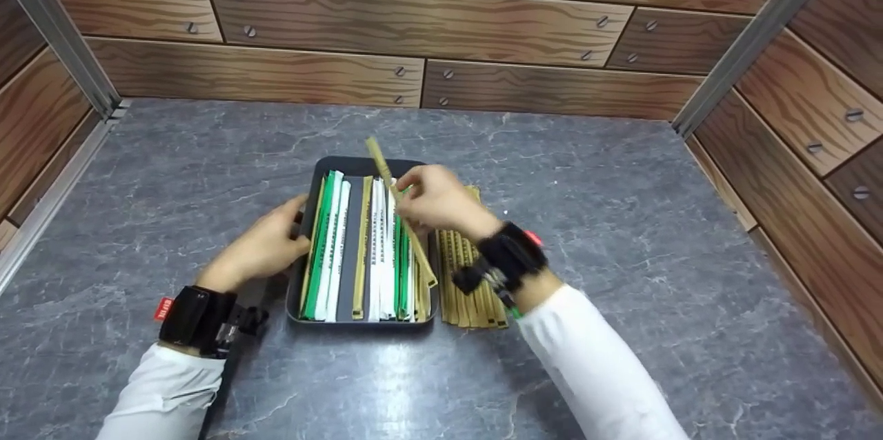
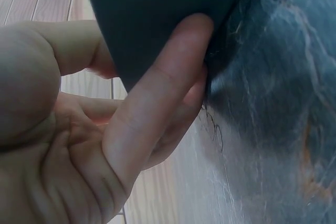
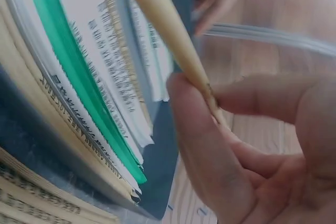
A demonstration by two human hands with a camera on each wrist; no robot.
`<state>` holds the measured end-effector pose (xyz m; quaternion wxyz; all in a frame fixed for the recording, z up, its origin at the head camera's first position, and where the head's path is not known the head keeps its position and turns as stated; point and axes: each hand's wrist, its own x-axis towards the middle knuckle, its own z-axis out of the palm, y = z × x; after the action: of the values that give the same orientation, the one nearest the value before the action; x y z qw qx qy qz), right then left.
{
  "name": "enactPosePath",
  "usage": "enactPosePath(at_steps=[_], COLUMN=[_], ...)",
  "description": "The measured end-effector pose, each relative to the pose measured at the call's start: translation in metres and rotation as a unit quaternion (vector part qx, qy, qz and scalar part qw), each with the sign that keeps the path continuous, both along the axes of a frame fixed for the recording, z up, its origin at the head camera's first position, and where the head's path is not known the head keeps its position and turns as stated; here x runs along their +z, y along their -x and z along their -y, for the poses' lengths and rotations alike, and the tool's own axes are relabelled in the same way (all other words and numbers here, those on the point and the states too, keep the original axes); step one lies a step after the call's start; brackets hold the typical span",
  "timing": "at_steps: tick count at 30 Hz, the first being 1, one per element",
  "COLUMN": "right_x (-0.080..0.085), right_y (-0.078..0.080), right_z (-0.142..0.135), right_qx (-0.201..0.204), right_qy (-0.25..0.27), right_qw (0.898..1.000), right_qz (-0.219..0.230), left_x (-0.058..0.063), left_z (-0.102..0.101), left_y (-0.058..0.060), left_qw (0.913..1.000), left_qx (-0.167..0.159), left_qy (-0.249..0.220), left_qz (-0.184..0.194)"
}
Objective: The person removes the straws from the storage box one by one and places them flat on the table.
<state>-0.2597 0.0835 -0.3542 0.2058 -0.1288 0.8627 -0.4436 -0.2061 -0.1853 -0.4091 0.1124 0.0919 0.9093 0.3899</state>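
A dark grey tray (image 1: pixel 362 326) holds long, slim stick packets in green, white and tan, standing in rows along its length. My left hand (image 1: pixel 265 243) grips the tray's left wall, with fingers (image 2: pixel 157 85) along the outside and the thumb at the rim. Above the tray's right half, my right hand (image 1: pixel 441 198) pinches one slim tan stick packet (image 1: pixel 422 254) between thumb and fingertips. That packet (image 3: pixel 173 32) slants over the rows. A grey strip of bare tray floor (image 1: pixel 352 233) shows between the left and middle rows.
A pile of tan stick packets (image 1: pixel 469 288) lies on the marbled grey table (image 1: pixel 621 254), close along the tray's right side and partly under my right wrist. Wood-patterned walls (image 1: pixel 414 19) stand at the back and both sides.
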Motion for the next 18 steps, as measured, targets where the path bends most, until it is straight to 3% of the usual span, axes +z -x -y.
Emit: enactPosePath(at_steps=[3, 8, 12, 18], right_x=[-0.004, -0.015, -0.028, -0.044], right_y=[-0.006, -0.014, -0.018, -0.017], right_z=[-0.024, -0.072, -0.109, -0.142], right_qx=[-0.033, -0.082, -0.114, -0.140], right_qy=[0.075, 0.125, 0.124, 0.070], right_qw=[0.997, 0.988, 0.985, 0.988], right_qz=[-0.001, -0.022, -0.025, -0.011], left_x=[0.000, 0.000, -0.001, -0.001], left_z=[-0.001, -0.001, -0.001, 0.000], left_y=[-0.001, -0.001, -0.001, 0.000], left_qw=[1.0000, 1.0000, 1.0000, 0.9999], left_qx=[0.000, 0.004, 0.007, 0.007], left_qy=[-0.001, -0.001, 0.001, -0.009], left_qz=[-0.003, 0.000, 0.004, 0.008])
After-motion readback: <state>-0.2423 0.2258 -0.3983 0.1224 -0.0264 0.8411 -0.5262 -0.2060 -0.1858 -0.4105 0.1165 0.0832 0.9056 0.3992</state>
